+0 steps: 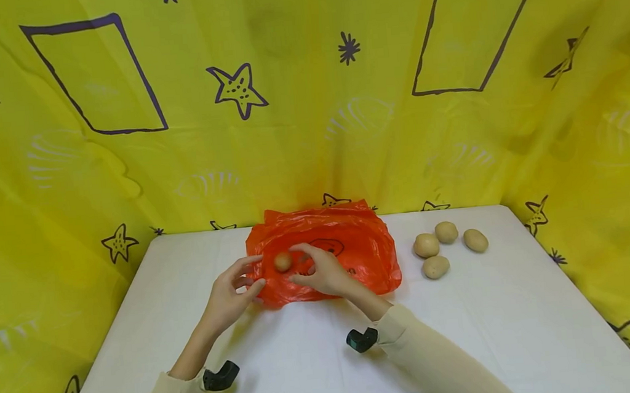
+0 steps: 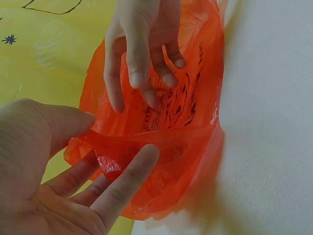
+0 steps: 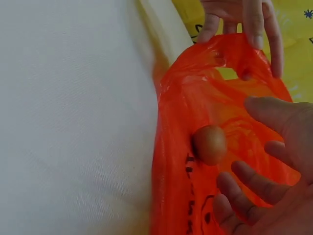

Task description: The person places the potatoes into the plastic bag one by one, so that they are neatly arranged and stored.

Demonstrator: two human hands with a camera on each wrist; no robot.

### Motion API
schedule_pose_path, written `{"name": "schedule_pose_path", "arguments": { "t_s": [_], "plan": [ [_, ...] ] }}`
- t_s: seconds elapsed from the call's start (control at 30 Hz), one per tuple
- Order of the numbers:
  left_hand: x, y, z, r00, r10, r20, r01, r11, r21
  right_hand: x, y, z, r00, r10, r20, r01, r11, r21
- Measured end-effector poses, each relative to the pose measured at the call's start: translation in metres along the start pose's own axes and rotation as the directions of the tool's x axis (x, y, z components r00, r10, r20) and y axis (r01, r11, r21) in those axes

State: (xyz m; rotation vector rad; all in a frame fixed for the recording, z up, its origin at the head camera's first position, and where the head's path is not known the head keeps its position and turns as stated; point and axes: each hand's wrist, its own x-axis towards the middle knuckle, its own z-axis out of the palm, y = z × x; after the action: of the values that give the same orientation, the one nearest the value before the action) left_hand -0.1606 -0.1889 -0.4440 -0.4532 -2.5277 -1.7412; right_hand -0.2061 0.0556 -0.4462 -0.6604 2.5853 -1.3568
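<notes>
A red plastic bag (image 1: 364, 251) with dark printing lies at the middle of the table's far side, its mouth spread. One round brown potato (image 3: 210, 145) rests on the red film inside. At the bag's left end, my left hand (image 1: 232, 294) holds the rim, which passes between its thumb and fingers in the left wrist view (image 2: 68, 176). Over the bag, just right of the potato, my right hand (image 1: 323, 273) has its fingers spread and touches nothing. The right wrist view shows a gap between those fingers (image 3: 254, 186) and the potato.
Several pale potatoes (image 1: 436, 267) lie on the white tabletop (image 1: 316, 357) to the right of the bag. A yellow curtain (image 1: 310, 135) with dark drawings hangs behind and at both sides of the table. Dark wrist devices (image 1: 362, 339) sit at both sleeves.
</notes>
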Motion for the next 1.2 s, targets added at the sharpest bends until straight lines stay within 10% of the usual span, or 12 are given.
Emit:
{"name": "schedule_pose_path", "arguments": {
  "t_s": [0.6,1.2],
  "plan": [
    [-0.001,0.003,0.002,0.999,-0.038,-0.007,0.038,0.999,0.004,-0.045,-0.007,-0.04,0.984,-0.175,0.029,0.172,0.983,0.064],
    [0.001,0.001,0.0,1.0,-0.027,-0.002,0.027,0.999,0.032,-0.074,0.007,-0.085,0.902,-0.37,-0.221,0.365,0.929,-0.066]
  ]
}}
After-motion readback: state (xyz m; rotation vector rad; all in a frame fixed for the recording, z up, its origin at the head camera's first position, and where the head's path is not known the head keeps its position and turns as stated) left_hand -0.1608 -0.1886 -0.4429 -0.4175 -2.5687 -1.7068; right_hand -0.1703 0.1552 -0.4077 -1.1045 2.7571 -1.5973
